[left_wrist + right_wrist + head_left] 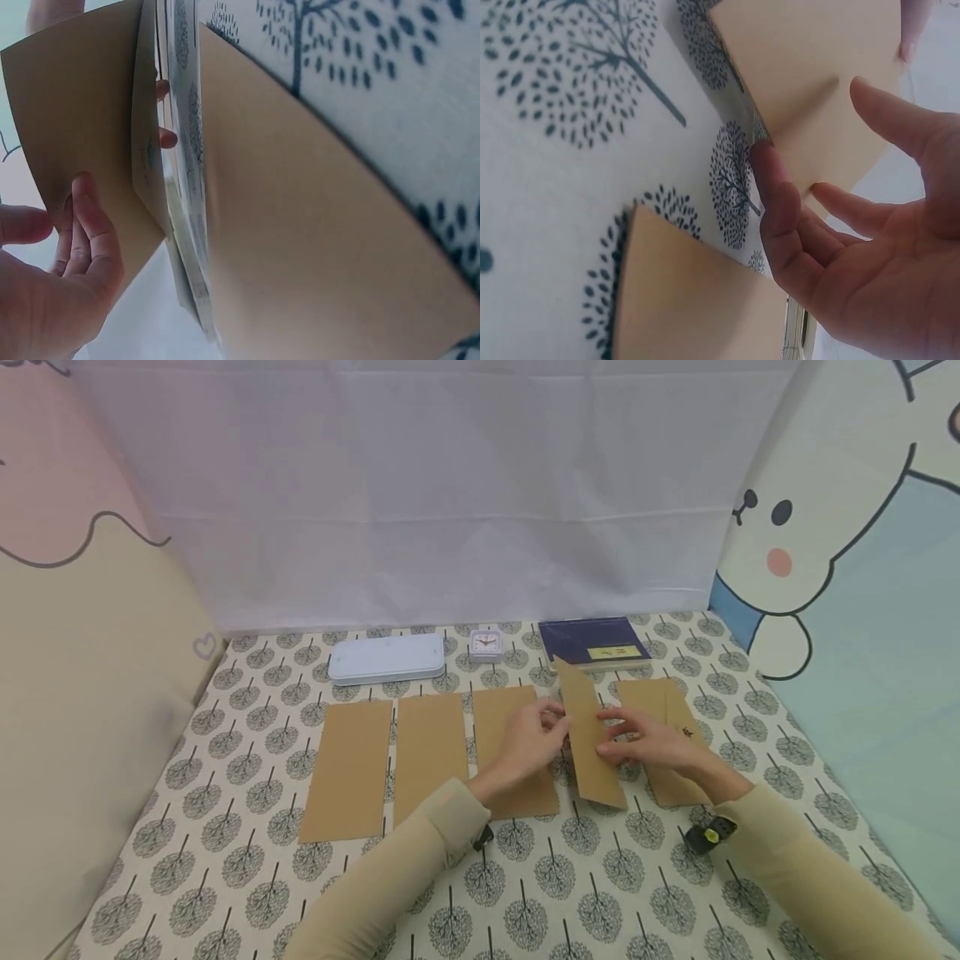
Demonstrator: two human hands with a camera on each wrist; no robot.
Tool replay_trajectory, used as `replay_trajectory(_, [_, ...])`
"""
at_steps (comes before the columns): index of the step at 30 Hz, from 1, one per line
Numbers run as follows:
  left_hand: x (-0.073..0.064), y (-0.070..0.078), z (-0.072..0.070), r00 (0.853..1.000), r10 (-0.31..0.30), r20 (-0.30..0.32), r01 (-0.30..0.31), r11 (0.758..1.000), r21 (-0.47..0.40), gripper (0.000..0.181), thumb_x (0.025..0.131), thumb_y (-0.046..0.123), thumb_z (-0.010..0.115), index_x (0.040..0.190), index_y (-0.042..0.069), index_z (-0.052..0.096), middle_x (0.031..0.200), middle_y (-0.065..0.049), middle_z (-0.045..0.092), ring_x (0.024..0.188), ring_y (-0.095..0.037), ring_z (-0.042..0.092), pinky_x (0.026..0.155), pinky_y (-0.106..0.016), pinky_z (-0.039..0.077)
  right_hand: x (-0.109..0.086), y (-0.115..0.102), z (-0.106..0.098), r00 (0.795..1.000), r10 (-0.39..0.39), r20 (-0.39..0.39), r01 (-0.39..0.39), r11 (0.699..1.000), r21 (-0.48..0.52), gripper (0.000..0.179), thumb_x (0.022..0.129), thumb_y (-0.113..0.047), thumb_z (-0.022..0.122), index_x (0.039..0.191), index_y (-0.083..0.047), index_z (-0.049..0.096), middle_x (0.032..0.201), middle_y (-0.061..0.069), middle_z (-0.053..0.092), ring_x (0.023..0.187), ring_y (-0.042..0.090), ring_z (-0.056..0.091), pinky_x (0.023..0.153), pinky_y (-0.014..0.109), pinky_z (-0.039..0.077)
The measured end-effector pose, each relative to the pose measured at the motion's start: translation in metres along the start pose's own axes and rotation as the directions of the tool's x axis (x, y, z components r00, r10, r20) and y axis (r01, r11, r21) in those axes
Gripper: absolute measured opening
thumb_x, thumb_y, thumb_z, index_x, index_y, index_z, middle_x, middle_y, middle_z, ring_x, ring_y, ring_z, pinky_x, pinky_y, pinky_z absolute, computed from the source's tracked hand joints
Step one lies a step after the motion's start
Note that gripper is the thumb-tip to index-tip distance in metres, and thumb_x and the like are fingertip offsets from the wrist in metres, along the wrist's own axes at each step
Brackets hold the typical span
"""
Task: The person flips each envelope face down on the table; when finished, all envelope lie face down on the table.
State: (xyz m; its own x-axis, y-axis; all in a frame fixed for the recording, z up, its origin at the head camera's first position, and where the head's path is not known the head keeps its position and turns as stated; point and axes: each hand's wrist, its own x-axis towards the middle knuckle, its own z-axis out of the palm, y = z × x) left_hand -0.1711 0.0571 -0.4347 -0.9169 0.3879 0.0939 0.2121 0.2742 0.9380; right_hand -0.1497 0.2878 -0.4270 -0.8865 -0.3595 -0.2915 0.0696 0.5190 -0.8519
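Note:
A brown kraft-paper card (588,735) stands tilted up on edge over the table, between the two hands. My left hand (531,739) pinches its left edge between thumb and fingers, seen close in the left wrist view on the brown card (75,112). On the card's other side is my right hand (648,743), its fingers loosely bent and fingertips right at the card. In the right wrist view the right thumb (896,120) is spread over the card's face. Beneath the right hand lies another brown card (678,781) with a small dark mark, partly covered.
Three more brown cards lie in a row to the left: one card (348,768), a middle card (431,743) and one (502,710) under the left forearm. Behind them are a white case (386,657), a small clock (486,646) and a navy book (585,639).

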Motion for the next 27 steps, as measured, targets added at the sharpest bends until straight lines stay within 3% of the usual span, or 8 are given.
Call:
replay_trajectory(7, [0.000, -0.004, 0.000, 0.998, -0.058, 0.002, 0.058, 0.998, -0.001, 0.016, 0.091, 0.013, 0.065, 0.104, 0.004, 0.062, 0.071, 0.004, 0.066, 0.057, -0.020, 0.066, 0.043, -0.029, 0.050, -0.002, 0.003, -0.002, 0.999, -0.043, -0.034, 0.039, 0.995, -0.091, 0.070, 0.087, -0.024, 0.072, 0.143, 0.002, 0.038, 0.138, 0.026, 0.041, 0.118, 0.042, 0.045, 0.075, 0.040, 0.051])
replay_trajectory(12, [0.000, -0.009, -0.002, 0.998, -0.063, 0.015, 0.062, 0.997, 0.054, 0.014, 0.090, 0.010, 0.065, 0.101, 0.002, 0.063, 0.065, 0.004, 0.066, 0.052, -0.021, 0.064, 0.040, -0.029, 0.048, -0.001, 0.005, -0.003, 0.997, -0.071, -0.039, 0.063, 0.982, -0.178, 0.070, 0.085, -0.026, 0.073, 0.140, 0.005, 0.041, 0.135, 0.024, 0.046, 0.116, 0.040, 0.048, 0.078, 0.038, 0.050])
replay_trajectory(15, [0.001, -0.010, -0.003, 0.998, -0.056, 0.027, 0.053, 0.994, 0.096, 0.015, 0.089, 0.007, 0.065, 0.100, -0.001, 0.063, 0.061, 0.003, 0.065, 0.050, -0.016, 0.063, 0.046, -0.025, 0.049, 0.000, 0.005, -0.004, 0.995, -0.083, -0.050, 0.069, 0.968, -0.243, 0.070, 0.085, -0.027, 0.074, 0.138, 0.007, 0.043, 0.128, 0.025, 0.050, 0.110, 0.039, 0.052, 0.078, 0.039, 0.048])
replay_trajectory(20, [0.001, -0.010, -0.004, 0.993, -0.102, 0.060, 0.094, 0.988, 0.121, 0.023, 0.084, 0.002, 0.068, 0.104, -0.007, 0.061, 0.058, 0.003, 0.063, 0.051, -0.010, 0.061, 0.052, -0.022, 0.051, 0.001, 0.006, -0.003, 0.993, -0.100, -0.066, 0.072, 0.939, -0.335, 0.069, 0.083, -0.028, 0.076, 0.134, 0.008, 0.047, 0.124, 0.024, 0.054, 0.108, 0.038, 0.053, 0.079, 0.041, 0.048])
replay_trajectory(27, [0.002, -0.012, -0.002, 0.969, -0.216, 0.117, 0.189, 0.960, 0.205, 0.040, 0.081, 0.006, 0.073, 0.115, -0.009, 0.058, 0.055, 0.001, 0.063, 0.053, -0.015, 0.064, 0.054, -0.022, 0.050, 0.006, 0.006, 0.000, 0.990, -0.105, -0.096, 0.043, 0.866, -0.498, 0.069, 0.081, -0.032, 0.077, 0.131, 0.008, 0.051, 0.116, 0.020, 0.060, 0.105, 0.036, 0.056, 0.081, 0.046, 0.048])
